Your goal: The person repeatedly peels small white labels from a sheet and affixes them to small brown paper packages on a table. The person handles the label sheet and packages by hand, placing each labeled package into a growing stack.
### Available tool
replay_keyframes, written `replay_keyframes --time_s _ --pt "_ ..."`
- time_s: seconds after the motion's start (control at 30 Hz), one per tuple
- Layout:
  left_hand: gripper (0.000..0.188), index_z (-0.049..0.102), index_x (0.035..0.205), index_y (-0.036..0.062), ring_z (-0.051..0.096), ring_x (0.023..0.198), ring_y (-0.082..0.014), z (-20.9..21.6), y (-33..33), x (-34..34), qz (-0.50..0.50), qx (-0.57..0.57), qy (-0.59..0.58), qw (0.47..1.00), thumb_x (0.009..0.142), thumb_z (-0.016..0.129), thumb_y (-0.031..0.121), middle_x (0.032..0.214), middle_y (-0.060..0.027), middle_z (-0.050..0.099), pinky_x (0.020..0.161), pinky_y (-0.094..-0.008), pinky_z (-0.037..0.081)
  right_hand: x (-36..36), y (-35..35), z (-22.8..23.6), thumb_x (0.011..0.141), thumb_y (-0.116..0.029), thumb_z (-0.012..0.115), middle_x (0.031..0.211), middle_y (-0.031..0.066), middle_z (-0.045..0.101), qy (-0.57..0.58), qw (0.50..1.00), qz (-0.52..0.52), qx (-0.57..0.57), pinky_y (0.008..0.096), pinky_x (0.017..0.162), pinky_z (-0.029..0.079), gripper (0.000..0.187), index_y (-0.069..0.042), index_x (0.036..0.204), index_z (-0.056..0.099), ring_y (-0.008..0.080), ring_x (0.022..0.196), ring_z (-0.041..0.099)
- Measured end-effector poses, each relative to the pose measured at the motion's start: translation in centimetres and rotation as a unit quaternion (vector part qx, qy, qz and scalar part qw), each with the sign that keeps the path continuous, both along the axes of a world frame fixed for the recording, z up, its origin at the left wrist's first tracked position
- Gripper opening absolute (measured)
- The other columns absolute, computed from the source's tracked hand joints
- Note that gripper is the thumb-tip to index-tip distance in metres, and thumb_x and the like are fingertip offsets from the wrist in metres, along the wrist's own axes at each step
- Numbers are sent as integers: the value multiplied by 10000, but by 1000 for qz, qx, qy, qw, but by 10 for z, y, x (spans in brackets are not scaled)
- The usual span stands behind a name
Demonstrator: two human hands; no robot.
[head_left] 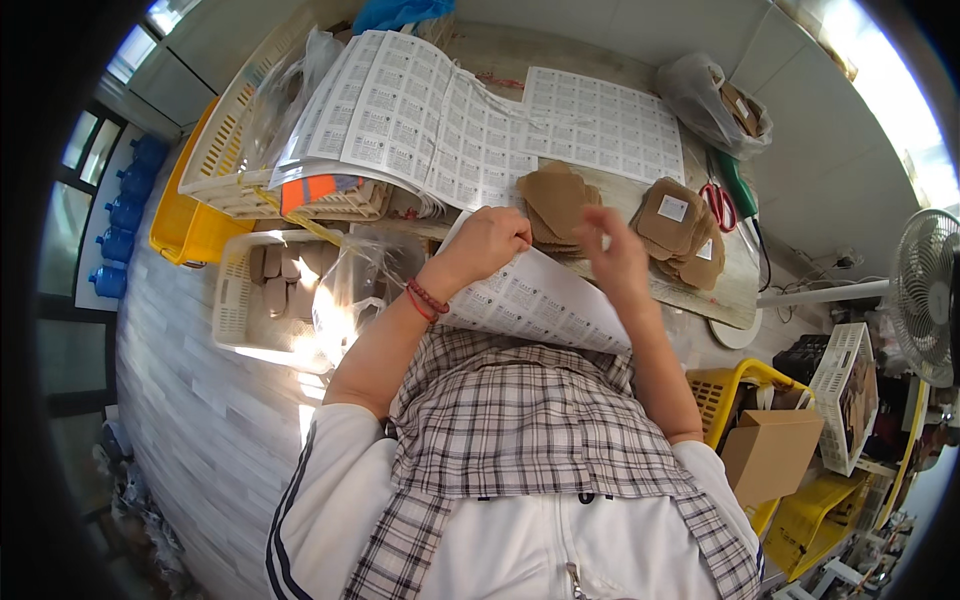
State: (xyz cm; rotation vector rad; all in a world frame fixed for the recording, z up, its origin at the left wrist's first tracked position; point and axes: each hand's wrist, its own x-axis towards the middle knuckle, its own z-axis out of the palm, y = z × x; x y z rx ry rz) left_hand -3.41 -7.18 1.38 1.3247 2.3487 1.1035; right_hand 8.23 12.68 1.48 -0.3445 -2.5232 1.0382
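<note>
A white sheet of printed labels (540,295) slopes from the table's near edge down over my lap. My left hand (487,243) is closed at its upper edge, the fingers curled together on the paper. Just to the right, my right hand (615,260) is raised above the sheet, its fingers bent and smeared by motion. Whether it holds anything does not show. Between and beyond the hands lies a stack of brown card pieces (556,200) with rounded ends. To its right, another pile of brown cards (665,235) bears small white labels (672,208).
Large label sheets (400,110) cover the table's far left, partly over a cream crate (225,150). Red-handled scissors (717,205) and a green-handled tool (738,180) lie right, near a plastic bag (700,105). A fan (925,300) and a cardboard box (770,455) stand right.
</note>
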Motion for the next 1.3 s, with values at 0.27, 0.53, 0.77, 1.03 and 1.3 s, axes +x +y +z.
replay_keyframes --time_s 0.27,0.53,0.77,1.03,1.3 --pt "155 683 931 -24 659 797 -209 10 -42 -9 57 -41 -92 993 814 686 77 872 -128 697 726 -322 515 6 -74 -26 839 -111 727 904 53 684 27 994 60 -85 336 670 527 133 -96 968 700 244 769 668" --pt "126 697 891 -33 597 726 -91 6 -54 -15 73 -49 -226 970 805 715 57 774 -41 686 675 -262 487 4 -82 -28 746 -70 742 882 4 674 211 955 91 188 321 672 505 176 -124 913 730 198 771 637" --pt "126 711 899 -33 604 738 -89 -1 -54 -19 55 -39 -241 968 806 714 51 784 -39 691 689 -252 492 -2 -90 -35 719 -24 760 920 30 661 199 977 70 33 330 723 499 171 -91 857 685 230 815 626" --pt "144 731 910 -30 640 738 -120 -19 -60 -36 16 -22 -344 939 794 691 46 786 -79 714 682 -286 506 8 -89 -44 786 34 706 1025 103 605 227 955 165 -97 339 800 486 149 -41 882 620 262 926 575" --pt "73 596 838 -1 589 1114 -348 1 -20 2 18 -62 71 995 838 587 72 1167 -198 653 968 -425 453 -43 29 -38 985 -43 570 900 3 590 63 934 110 -334 229 753 447 27 -22 984 553 70 827 517"
